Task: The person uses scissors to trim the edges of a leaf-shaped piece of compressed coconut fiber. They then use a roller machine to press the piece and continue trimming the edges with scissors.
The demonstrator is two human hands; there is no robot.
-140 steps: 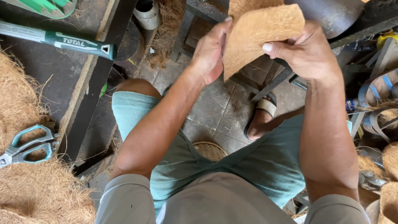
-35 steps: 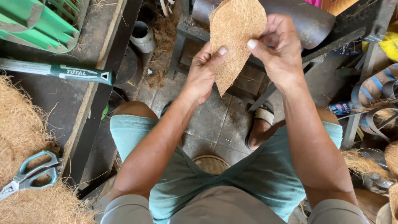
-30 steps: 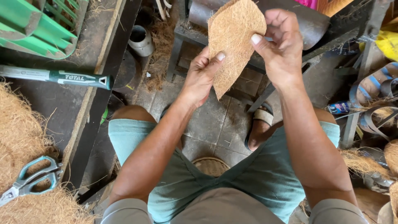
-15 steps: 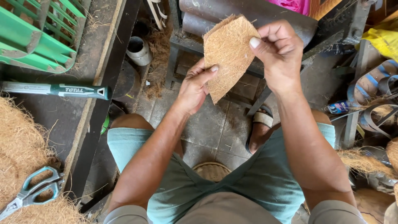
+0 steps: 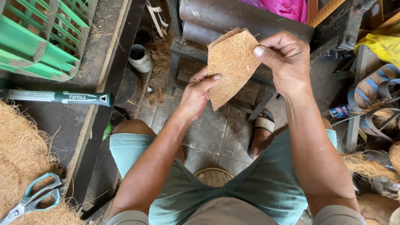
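Both hands grip a fibre sheet (image 5: 231, 62): left hand (image 5: 198, 93) pinches its lower edge, right hand (image 5: 285, 60) its top corner.

A small craft workshop: scissors (image 5: 33, 198) and loose coconut fibre (image 5: 21, 146) are lying on a dark workbench (image 5: 71, 121), beside metal rollers (image 5: 233, 18).

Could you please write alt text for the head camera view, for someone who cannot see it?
Seen from above, a seated person holds a brown fibre sheet between the left hand and right hand, over a tiled floor. On the bench to the left lie a hand tool, scissors, loose fibre and a green crate.
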